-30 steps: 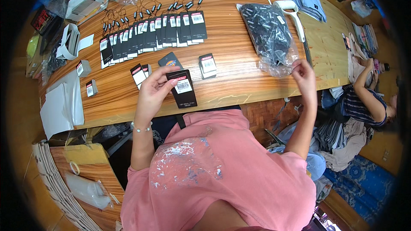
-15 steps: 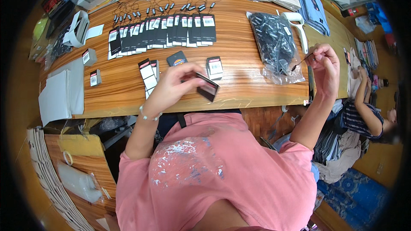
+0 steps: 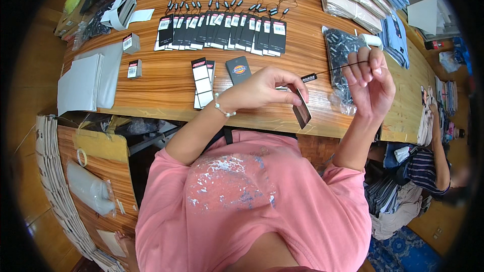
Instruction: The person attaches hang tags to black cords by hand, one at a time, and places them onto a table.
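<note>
My left hand (image 3: 275, 86), a beaded bracelet on its wrist, pinches a dark hang tag (image 3: 303, 117) over the table's front edge. Opposite it is my right hand (image 3: 370, 83), raised with its fingers closed on a thin black string. At the string's left end hangs a small black plastic seal (image 3: 308, 77), just above the tag's upper end; whether it passes through the tag cannot be seen. Behind my right hand lies a clear bag of black string seals (image 3: 339, 45). Left of my left hand are a dark tag with a round emblem (image 3: 238, 69) and white-panelled tag strips (image 3: 202, 83).
A fanned row of strung black-and-white tags (image 3: 222, 30) lies along the table (image 3: 161, 80). Small label stacks (image 3: 132, 43) and white sheets (image 3: 80, 83) sit at left. Bagged folded garments (image 3: 350, 0) fill the back right. Another person's arm (image 3: 439, 146) shows at far right.
My left hand has moved right with the tag, closer to my right hand. The string is now stretched out leftward with its seal near the tag. The whole view has shifted too.
</note>
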### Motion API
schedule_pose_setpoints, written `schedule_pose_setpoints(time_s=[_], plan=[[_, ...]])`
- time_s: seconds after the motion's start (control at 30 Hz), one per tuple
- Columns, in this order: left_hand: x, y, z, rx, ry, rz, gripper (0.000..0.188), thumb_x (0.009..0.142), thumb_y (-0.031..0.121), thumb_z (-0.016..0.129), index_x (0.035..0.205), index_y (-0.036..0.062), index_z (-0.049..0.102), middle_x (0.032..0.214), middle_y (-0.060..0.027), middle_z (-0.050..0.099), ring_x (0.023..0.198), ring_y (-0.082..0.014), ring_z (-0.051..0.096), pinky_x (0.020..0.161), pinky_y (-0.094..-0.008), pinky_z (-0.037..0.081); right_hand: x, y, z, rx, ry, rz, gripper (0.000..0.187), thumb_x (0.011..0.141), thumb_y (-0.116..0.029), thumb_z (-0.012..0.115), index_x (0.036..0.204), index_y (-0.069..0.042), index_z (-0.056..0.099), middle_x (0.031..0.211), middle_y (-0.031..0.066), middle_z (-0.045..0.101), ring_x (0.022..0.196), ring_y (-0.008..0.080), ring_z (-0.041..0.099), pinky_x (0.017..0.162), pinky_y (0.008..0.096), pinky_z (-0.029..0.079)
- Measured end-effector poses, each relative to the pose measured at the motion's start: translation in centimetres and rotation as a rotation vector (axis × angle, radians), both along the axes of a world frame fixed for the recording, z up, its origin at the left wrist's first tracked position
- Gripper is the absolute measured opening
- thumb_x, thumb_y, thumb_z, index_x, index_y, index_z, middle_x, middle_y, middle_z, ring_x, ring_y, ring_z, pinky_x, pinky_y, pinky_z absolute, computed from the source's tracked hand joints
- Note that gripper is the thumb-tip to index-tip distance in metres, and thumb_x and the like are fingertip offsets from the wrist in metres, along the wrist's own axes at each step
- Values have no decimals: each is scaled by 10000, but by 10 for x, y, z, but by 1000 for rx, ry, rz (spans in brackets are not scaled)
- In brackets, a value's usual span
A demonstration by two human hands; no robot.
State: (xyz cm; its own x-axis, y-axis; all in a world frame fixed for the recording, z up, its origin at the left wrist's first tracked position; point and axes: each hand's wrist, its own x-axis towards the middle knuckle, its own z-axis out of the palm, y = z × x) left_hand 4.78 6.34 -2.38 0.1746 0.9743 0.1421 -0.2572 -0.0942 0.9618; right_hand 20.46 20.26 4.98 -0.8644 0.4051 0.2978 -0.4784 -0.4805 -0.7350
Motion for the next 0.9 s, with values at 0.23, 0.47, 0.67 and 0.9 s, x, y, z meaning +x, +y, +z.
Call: schedule_pose_setpoints(time_s=[0.23, 0.47, 0.67, 0.9], plan=[[-6, -14, 16, 18, 72, 71, 107, 699, -61, 616, 791, -5, 617, 834, -72, 617, 802, -138, 571, 711, -246, 454, 3, 5, -14, -52, 28, -107, 197, 786, -50, 512, 977, -7, 535, 748, 55, 508, 655, 130, 465, 661, 269, 384], [-5, -21, 16, 0, 49, 91, 114, 704, -50, 627, 808, -3, 624, 836, -75, 619, 795, -130, 571, 712, -239, 452, 2, 2, -28, 89, 11, -268, 243, 770, 43, 555, 1012, 15, 555, 917, 124, 578, 819, 195, 569, 762, 314, 455], [-16, -35, 17, -76, -56, 330, 89, 730, -17, 619, 818, -4, 620, 861, -74, 607, 847, -152, 558, 739, -242, 446, -19, -5, -29, 492, 36, -586, 131, 810, -36, 559, 917, 41, 563, 947, 157, 549, 874, 210, 529, 776, 332, 443], [-40, -44, 16, 102, 241, 767, 101, 736, -38, 608, 832, -8, 619, 923, -79, 595, 829, -133, 555, 761, -238, 440, -37, -25, -14, 182, 57, -181, 99, 851, -64, 493, 890, 20, 527, 827, 123, 549, 687, 136, 505, 632, 316, 415]])
